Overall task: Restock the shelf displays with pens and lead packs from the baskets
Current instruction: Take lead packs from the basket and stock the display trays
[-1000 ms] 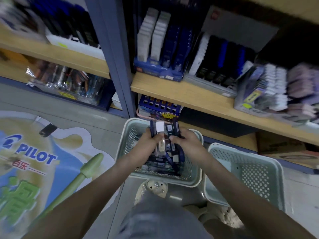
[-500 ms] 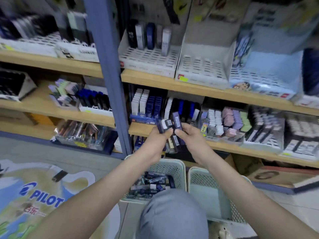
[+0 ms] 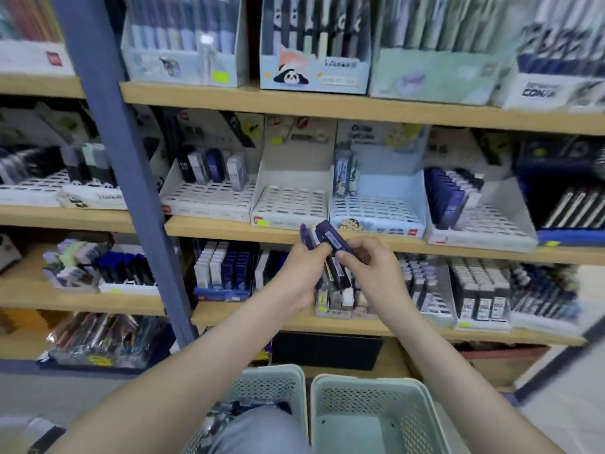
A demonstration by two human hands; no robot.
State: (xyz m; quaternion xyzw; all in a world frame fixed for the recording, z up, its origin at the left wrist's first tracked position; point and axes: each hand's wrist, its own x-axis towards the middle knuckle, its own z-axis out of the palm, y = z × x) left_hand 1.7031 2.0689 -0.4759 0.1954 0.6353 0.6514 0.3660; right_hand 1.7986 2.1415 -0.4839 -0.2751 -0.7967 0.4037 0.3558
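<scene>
My left hand (image 3: 299,273) grips a bunch of dark blue lead packs (image 3: 330,253) in front of the shelf. My right hand (image 3: 368,262) pinches the top pack of that bunch. Both hands hover just below the edge of the middle shelf (image 3: 229,226). Right above them stands a white display tray (image 3: 289,204) with bare slots, and a light blue tray (image 3: 376,208) holding a few packs at its back left. The left basket (image 3: 262,385) at the bottom holds more packs, partly hidden by my knee. The right basket (image 3: 376,411) shows nothing inside.
A blue upright post (image 3: 121,178) splits the shelving on the left. Another white tray (image 3: 209,198) with a few packs stands left of the bare one. Lower shelf trays (image 3: 478,290) are packed with lead boxes. Pen boxes (image 3: 314,44) fill the top shelf.
Both hands have lifted the bunch of packs out of the left basket and up to the middle shelf. My view has tilted upward, so higher shelves show.
</scene>
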